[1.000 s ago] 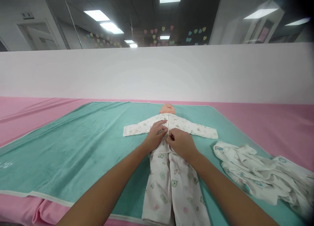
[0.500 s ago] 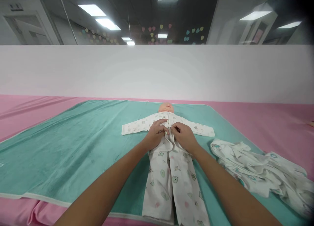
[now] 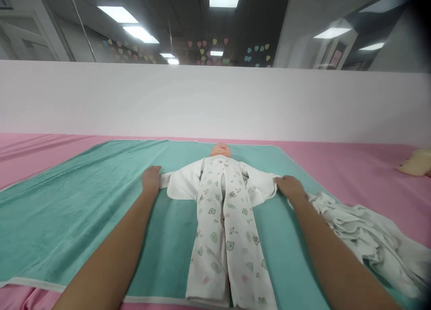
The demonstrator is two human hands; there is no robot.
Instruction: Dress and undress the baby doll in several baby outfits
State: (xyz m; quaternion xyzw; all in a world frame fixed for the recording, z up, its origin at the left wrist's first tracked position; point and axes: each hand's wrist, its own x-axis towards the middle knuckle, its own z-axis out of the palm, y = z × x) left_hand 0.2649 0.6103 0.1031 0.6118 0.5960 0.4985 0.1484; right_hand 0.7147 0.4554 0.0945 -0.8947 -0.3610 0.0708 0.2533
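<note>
A baby doll (image 3: 220, 150) lies on its back in the middle, its head at the far end. It is dressed in a white printed baby top (image 3: 184, 181), whose front is open with the two panels folded out over the sleeves. White printed baby pants (image 3: 215, 238) cover the belly and legs, with a slit at the crotch. At the end of the left-side sleeve, my left hand (image 3: 151, 180) has its fingers closed on the cuff. My right hand (image 3: 290, 187) pinches the top's outer edge on the other side, where panel and sleeve overlap.
Under the doll a teal sheet (image 3: 111, 220) covers a pink cloth (image 3: 340, 166). Crumpled white printed clothes (image 3: 373, 229) lie to the right, beside my forearm. A pale yellow thing (image 3: 415, 162) shows at the right edge. A low white wall (image 3: 202, 103) stands behind.
Both hands have moved apart from the chest out to the sleeve ends. The front of the top has been opened and its panels spread sideways. A yellow thing has come into view at right.
</note>
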